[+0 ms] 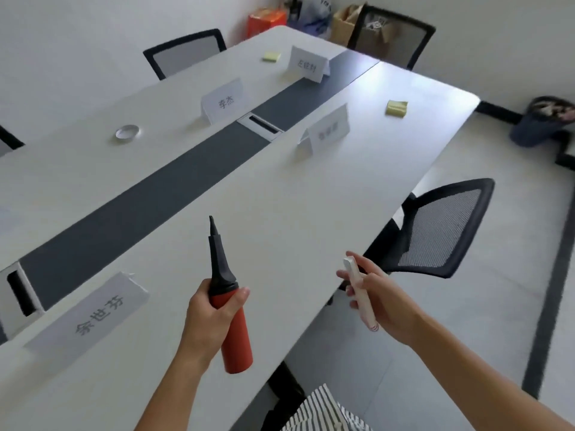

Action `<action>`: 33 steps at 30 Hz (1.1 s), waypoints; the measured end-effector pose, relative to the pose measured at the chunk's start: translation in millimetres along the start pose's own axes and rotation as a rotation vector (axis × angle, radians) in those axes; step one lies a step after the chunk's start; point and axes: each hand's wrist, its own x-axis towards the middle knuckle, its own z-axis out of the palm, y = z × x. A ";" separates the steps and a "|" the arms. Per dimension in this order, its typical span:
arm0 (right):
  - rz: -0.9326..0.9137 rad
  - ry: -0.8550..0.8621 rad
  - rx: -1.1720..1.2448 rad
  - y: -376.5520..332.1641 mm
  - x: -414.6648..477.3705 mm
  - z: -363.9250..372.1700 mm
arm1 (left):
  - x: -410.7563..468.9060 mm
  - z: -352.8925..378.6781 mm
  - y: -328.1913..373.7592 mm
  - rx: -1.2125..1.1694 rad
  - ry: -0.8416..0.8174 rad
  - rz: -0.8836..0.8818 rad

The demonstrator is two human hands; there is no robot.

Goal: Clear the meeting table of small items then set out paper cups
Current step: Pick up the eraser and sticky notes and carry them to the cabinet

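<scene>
My left hand (208, 318) grips a red hand pump (238, 343) with a long black nozzle that points up over the white meeting table (295, 206). My right hand (379, 297) holds a slim white pen-like stick (361, 293) just past the table's right edge. Small items lie on the table: a roll of clear tape (127, 132) at the left, a yellow sticky-note pad (396, 107) at the far right, and another yellow pad (271, 56) at the far end. No paper cups are in view.
Several folded white name cards stand on the table, one close by (90, 315), others farther off (222, 101). A dark strip with cable hatches (263, 126) runs down the middle. Black mesh chairs (441, 228) stand around. Bags and boxes (267, 21) sit in the far corner.
</scene>
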 end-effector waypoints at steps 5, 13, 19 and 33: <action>-0.055 0.165 0.284 19.4 -90.2 -76.5 | -47.2 73.0 6.7 0.068 -0.155 0.045; -0.034 0.574 0.665 71.4 -194.0 -190.8 | -103.0 181.3 32.0 0.176 -0.366 0.103; 0.000 0.635 0.624 73.4 -212.8 -259.1 | -94.2 273.8 72.0 0.237 -0.498 0.190; -0.220 0.970 0.599 -81.0 -185.5 -458.6 | 18.7 524.4 228.1 0.281 -0.698 0.335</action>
